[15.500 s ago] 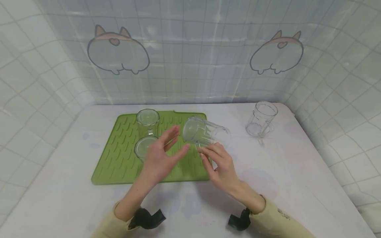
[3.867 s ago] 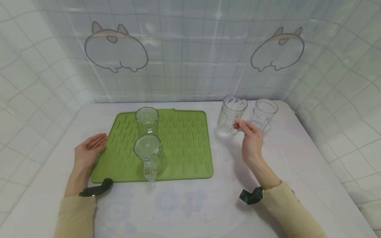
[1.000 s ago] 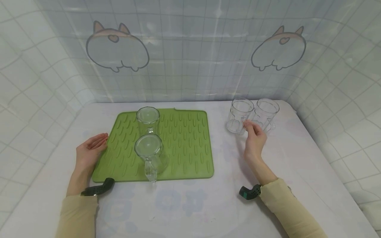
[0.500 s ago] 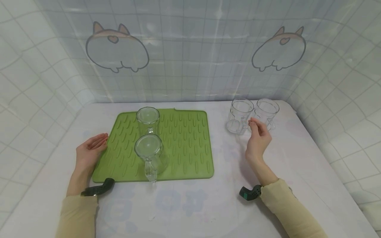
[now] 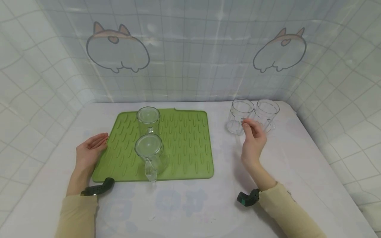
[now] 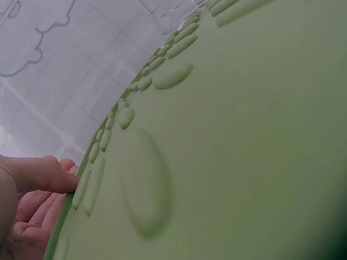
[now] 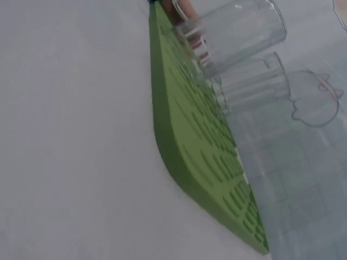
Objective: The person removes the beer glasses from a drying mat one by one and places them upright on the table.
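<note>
"How was the left hand [image 5: 90,150] lying?"

"Beside the mat [image 5: 187,145], at its left edge, on the table [image 5: 178,218]. The fingers were together and relaxed, and the thumb [image 6: 46,174] touched that edge. It had hold of nothing that I could make out."

"And the right hand [image 5: 253,141]?"

"Well off the mat's right edge, forearm slanting in from the near side. The fingers were bent, thumb and forefinger close together before the inner mug [image 5: 240,113]. I couldn't tell whether they pinched its handle, because glass and fingertips overlapped, and the right wrist view didn't show that hand."

"Where did the mugs stand?"

"The inner mug stood upright right of the mat, toward the back, with the outer mug [image 5: 267,111] upright just beyond it; I couldn't say if those two touched. On the mat's left half, the back mug [image 5: 148,115] and the front mug [image 5: 148,146] were upside down, one before the other, the front mug's handle pointing at the near edge."

"What about room?"

"A strip of table lay between the mat's right edge and the inner mug, and a broader stretch in front of the mat. The mat's ridges showed across its right half. Its far edge ran just short of the wall [image 5: 190,66]."
</note>
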A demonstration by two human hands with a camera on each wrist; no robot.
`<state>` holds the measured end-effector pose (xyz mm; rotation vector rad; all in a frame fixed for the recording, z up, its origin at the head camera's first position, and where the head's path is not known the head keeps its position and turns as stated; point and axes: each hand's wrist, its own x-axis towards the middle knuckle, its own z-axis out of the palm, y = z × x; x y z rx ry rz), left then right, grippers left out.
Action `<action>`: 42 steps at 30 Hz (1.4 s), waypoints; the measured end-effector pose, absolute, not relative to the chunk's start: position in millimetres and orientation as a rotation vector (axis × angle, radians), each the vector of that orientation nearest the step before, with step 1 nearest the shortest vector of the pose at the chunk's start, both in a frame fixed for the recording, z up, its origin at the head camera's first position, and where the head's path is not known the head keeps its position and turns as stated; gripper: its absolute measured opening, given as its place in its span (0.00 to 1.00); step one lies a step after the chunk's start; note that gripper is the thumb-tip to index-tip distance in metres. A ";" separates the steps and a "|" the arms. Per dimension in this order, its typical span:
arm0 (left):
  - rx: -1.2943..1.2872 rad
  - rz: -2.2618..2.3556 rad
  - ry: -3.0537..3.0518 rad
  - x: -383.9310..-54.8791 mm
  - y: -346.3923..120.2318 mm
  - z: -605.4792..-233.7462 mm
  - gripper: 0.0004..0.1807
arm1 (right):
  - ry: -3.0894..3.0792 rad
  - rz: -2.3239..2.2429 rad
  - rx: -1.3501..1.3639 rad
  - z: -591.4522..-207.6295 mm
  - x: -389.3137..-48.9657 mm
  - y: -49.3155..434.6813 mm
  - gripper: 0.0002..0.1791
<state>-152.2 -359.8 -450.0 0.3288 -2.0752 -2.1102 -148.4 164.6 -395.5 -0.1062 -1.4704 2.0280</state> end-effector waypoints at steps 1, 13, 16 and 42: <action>0.327 -2.106 -2.079 -152.1 -359.9 -450.2 0.31 | -1.492 2.040 -0.101 -394.6 -146.5 162.4 0.09; 0.333 -2.101 -2.091 -153.3 -361.0 -451.6 0.30 | -1.728 2.167 -0.063 -381.2 -119.0 136.8 0.14; 0.330 -2.108 -2.087 -153.5 -361.1 -451.8 0.30 | -1.781 2.175 -0.040 -380.0 -113.4 131.3 0.13; 0.369 -2.065 -2.107 -151.8 -361.5 -453.1 0.29 | -2.179 2.430 0.272 -378.9 -69.8 75.2 0.15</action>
